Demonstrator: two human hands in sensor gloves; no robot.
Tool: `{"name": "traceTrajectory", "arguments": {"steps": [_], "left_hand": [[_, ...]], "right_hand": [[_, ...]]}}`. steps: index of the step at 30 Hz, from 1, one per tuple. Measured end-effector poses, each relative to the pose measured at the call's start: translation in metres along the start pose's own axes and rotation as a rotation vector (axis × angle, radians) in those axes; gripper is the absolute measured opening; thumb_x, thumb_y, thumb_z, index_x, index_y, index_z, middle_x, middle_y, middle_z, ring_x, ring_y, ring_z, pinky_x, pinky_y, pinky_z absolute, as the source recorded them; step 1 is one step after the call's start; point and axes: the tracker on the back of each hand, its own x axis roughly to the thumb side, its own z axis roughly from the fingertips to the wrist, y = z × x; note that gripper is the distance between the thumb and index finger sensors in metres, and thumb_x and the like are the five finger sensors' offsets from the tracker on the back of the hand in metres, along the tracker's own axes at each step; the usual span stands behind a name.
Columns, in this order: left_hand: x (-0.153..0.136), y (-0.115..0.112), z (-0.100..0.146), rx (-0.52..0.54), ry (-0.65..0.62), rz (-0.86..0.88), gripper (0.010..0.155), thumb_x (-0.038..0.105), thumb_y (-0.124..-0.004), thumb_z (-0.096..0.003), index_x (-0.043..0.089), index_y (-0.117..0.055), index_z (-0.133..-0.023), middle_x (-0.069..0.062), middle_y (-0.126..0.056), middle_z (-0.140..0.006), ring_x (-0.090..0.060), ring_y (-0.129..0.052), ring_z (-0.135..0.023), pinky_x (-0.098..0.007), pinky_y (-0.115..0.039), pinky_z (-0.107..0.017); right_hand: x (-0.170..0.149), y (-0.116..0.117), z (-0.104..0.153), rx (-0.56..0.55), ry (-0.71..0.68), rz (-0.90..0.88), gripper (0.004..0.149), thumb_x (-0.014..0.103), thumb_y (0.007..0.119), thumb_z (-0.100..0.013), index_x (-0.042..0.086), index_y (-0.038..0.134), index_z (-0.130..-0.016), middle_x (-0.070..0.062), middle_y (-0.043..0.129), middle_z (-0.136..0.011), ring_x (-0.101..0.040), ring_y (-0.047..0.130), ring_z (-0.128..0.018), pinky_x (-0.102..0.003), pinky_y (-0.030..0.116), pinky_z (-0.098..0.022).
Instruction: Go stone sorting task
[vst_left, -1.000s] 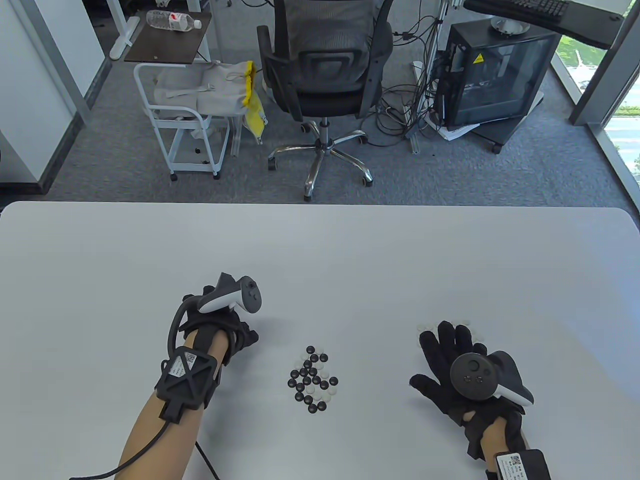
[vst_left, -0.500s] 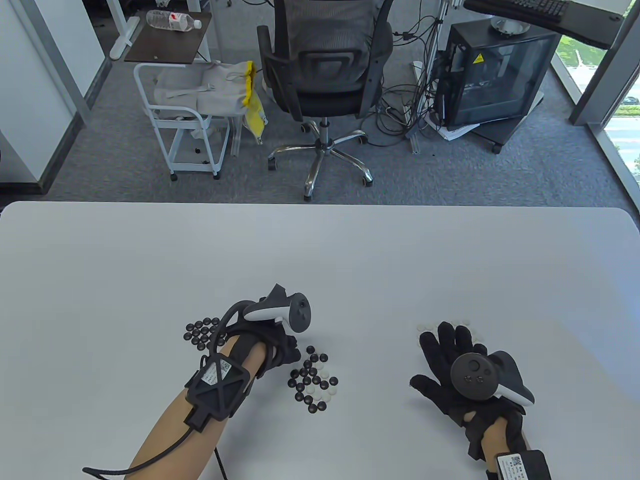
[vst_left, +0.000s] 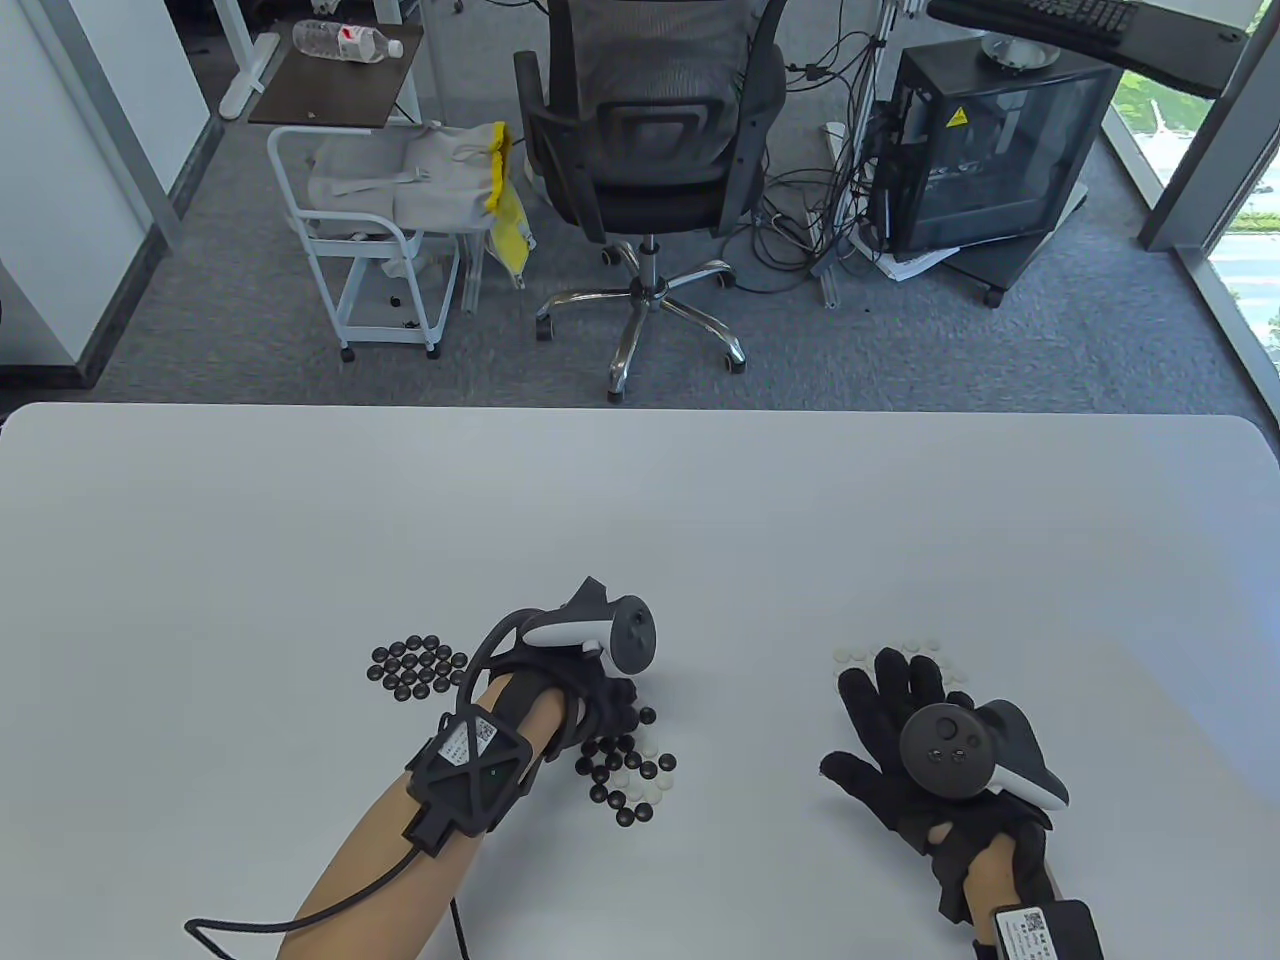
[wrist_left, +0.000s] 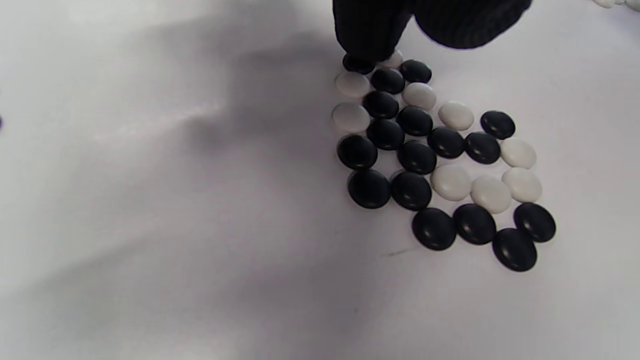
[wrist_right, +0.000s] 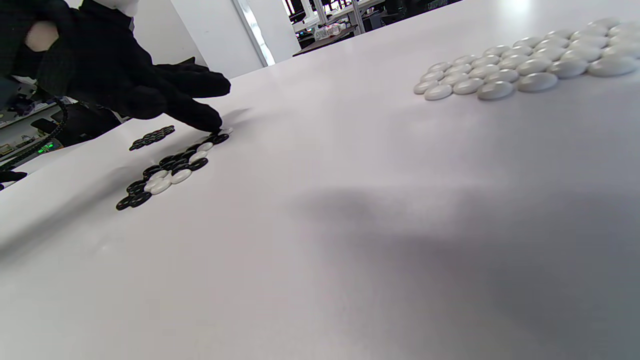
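Observation:
A mixed pile of black and white Go stones (vst_left: 628, 770) (wrist_left: 435, 160) (wrist_right: 170, 167) lies at the table's front centre. My left hand (vst_left: 612, 702) (wrist_left: 410, 40) (wrist_right: 200, 112) hovers over the pile's far left end. One fingertip (wrist_left: 365, 45) touches a black stone (wrist_left: 357, 63) there, and no stone is visibly pinched. A sorted group of black stones (vst_left: 415, 668) (wrist_right: 152, 136) sits to the left. White stones (vst_left: 905, 650) (wrist_right: 525, 67) form a group on the right. My right hand (vst_left: 890, 690) lies flat with spread fingers, partly covering them.
The white table (vst_left: 640, 520) stretches far behind the stones. A cable (vst_left: 300, 915) trails from my left wrist over the front edge. Beyond the table stand an office chair (vst_left: 650, 150), a white cart (vst_left: 370, 230) and a computer case (vst_left: 990, 150).
My left hand has moved right, from over the sorted black stones to the mixed pile, uncovering the black group. The right hand has stayed in place.

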Motion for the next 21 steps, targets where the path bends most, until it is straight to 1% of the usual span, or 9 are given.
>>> {"name": "traceTrajectory", "arguments": {"steps": [3, 6, 10, 16, 21], "left_hand": [[-0.005, -0.002, 0.0, 0.008, 0.01, 0.005, 0.064, 0.052, -0.055, -0.0517, 0.034, -0.05, -0.113, -0.023, 0.002, -0.114, -0.052, 0.007, -0.097, -0.08, -0.01, -0.06], [-0.015, -0.003, 0.002, 0.01, 0.048, 0.004, 0.063, 0.052, -0.055, -0.052, 0.035, -0.049, -0.112, -0.023, 0.003, -0.114, -0.052, 0.007, -0.097, -0.081, -0.01, -0.06], [-0.037, -0.009, 0.008, 0.014, 0.092, 0.043, 0.063, 0.052, -0.055, -0.0521, 0.035, -0.049, -0.112, -0.023, 0.003, -0.114, -0.052, 0.007, -0.097, -0.081, -0.009, -0.06], [-0.068, -0.027, 0.025, 0.024, 0.095, 0.118, 0.062, 0.052, -0.055, -0.0527, 0.034, -0.05, -0.112, -0.023, 0.0, -0.116, -0.053, 0.005, -0.099, -0.081, -0.009, -0.06], [-0.091, -0.048, 0.049, 0.054, 0.174, 0.105, 0.062, 0.051, -0.055, -0.0529, 0.033, -0.052, -0.113, -0.023, 0.001, -0.116, -0.053, 0.007, -0.098, -0.08, -0.006, -0.058]], "right_hand": [[0.0, 0.0, 0.0, -0.001, 0.001, -0.002, 0.085, 0.053, 0.051, -0.06, -0.003, 0.019, -0.116, -0.045, -0.001, -0.108, -0.069, -0.003, -0.092, -0.09, 0.013, -0.057], [0.0, 0.0, 0.0, -0.001, 0.001, -0.002, 0.086, 0.053, 0.051, -0.06, -0.003, 0.019, -0.116, -0.045, -0.001, -0.109, -0.069, -0.003, -0.092, -0.09, 0.013, -0.057], [0.0, 0.0, 0.0, -0.001, 0.001, -0.002, 0.085, 0.053, 0.051, -0.06, -0.003, 0.019, -0.116, -0.045, -0.001, -0.108, -0.069, -0.002, -0.093, -0.09, 0.013, -0.057], [0.0, 0.0, 0.0, -0.001, 0.001, -0.002, 0.086, 0.053, 0.051, -0.06, -0.003, 0.019, -0.116, -0.045, -0.001, -0.108, -0.069, -0.002, -0.093, -0.09, 0.013, -0.057], [-0.001, 0.0, 0.0, 0.011, 0.008, 0.0, 0.086, 0.053, 0.051, -0.06, -0.003, 0.019, -0.116, -0.045, -0.001, -0.108, -0.069, -0.002, -0.092, -0.09, 0.013, -0.057]]}}
